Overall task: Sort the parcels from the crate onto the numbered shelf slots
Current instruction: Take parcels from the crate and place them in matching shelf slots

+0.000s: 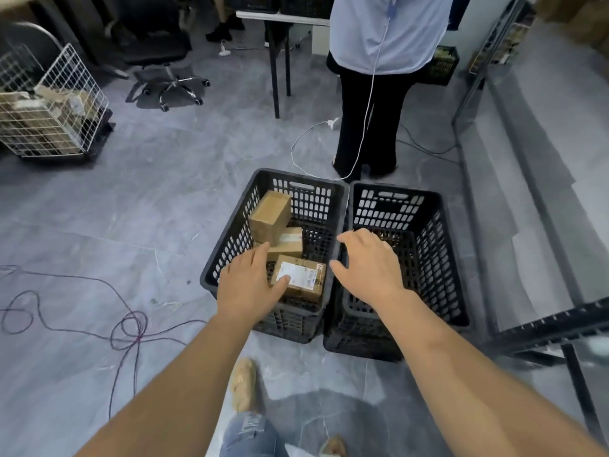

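Two black plastic crates stand side by side on the floor. The left crate holds three brown cardboard parcels: a tall one leaning at the back, a flat one under it, and a nearer parcel with a white label. My left hand hovers over the crate's near left edge, fingers apart, its thumb touching the labelled parcel. My right hand is spread open above the rim between the crates. The right crate looks empty inside.
A person in a light shirt and black trousers stands just behind the crates, with a white cable hanging down. A metal shelf frame runs along the right. A white wire basket and an office chair stand at the left. Loose cables lie on the floor.
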### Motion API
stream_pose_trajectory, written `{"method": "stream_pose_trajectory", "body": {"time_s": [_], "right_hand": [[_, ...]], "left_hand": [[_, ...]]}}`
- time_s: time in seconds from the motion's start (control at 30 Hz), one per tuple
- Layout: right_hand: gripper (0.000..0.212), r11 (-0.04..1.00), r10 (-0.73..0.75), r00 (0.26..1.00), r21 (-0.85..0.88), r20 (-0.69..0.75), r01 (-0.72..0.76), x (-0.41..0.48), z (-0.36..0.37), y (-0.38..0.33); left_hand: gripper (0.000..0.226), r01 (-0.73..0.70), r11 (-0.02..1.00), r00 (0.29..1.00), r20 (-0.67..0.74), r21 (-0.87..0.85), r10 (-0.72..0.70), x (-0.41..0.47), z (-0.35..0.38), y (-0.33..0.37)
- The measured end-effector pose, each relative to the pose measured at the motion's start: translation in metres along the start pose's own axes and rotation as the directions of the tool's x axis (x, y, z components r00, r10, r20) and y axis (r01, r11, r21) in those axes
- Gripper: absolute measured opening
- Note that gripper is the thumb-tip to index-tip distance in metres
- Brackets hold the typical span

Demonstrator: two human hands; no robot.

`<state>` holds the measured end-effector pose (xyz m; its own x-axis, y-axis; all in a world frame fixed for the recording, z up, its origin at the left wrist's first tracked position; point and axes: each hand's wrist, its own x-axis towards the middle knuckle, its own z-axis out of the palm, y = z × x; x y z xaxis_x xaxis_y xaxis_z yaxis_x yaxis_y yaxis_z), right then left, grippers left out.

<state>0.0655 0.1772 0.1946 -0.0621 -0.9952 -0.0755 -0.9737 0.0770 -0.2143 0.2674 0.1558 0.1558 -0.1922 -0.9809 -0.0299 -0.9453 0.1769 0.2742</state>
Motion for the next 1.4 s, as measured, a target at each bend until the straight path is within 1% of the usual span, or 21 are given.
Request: {"method": "stream_pose_trajectory", "body": {"time_s": [0.13,0.23,0.47,0.67,0.83,0.97,1.1,1.2,1.3,1.33,1.4], "right_hand": [[0.047,1.000,0.023,0.999,-0.010,0.026,-0.022,0.042,0.009,-0.011],[0.047,0.998,0.068,0.997,-0.021,0.036,-0.067,0.081,0.014,-0.021],[0.048,0.987,0.158,0.983,-0.025,0.090,-0.156,0.169,0.027,-0.047],[0.047,0.971,0.238,0.961,0.003,0.138,-0.240,0.222,0.067,-0.046],[0.045,0.963,0.258,0.940,0.019,0.223,-0.269,0.258,0.113,-0.029],[0.042,0.952,0.261,0.917,0.075,0.302,-0.296,0.285,0.160,-0.017],[0.047,0.936,0.251,0.878,0.130,0.407,-0.328,0.303,0.210,-0.007],[0.048,0.940,0.201,0.857,0.152,0.475,-0.304,0.319,0.241,-0.007],[0.044,0.944,0.129,0.832,0.190,0.540,-0.270,0.338,0.267,-0.011],[0.042,0.937,0.121,0.827,0.211,0.549,-0.278,0.344,0.274,-0.012],[0.032,0.905,0.144,0.803,0.251,0.579,-0.344,0.356,0.287,-0.015]], "left_hand": [[0.071,-0.006,1.000,0.999,0.050,-0.025,0.008,0.047,0.005,-0.019],[0.069,-0.039,0.998,0.996,0.079,-0.051,0.043,0.089,0.003,-0.037],[0.068,-0.082,0.995,0.981,0.169,-0.051,0.090,0.186,0.004,-0.084],[0.070,-0.120,0.990,0.952,0.275,-0.077,0.136,0.250,0.033,-0.110],[0.070,-0.070,0.993,0.930,0.353,-0.095,0.099,0.285,0.075,-0.113],[0.068,0.004,0.991,0.916,0.398,-0.134,0.050,0.318,0.117,-0.116],[0.057,0.040,0.985,0.918,0.395,-0.168,0.030,0.349,0.161,-0.120],[0.051,0.065,0.984,0.921,0.389,-0.164,0.004,0.364,0.190,-0.126],[0.051,0.109,0.981,0.923,0.383,-0.158,-0.041,0.374,0.214,-0.131],[0.052,0.131,0.979,0.922,0.383,-0.154,-0.063,0.376,0.220,-0.131],[0.052,0.160,0.979,0.925,0.365,-0.126,-0.104,0.379,0.230,-0.131]]}}
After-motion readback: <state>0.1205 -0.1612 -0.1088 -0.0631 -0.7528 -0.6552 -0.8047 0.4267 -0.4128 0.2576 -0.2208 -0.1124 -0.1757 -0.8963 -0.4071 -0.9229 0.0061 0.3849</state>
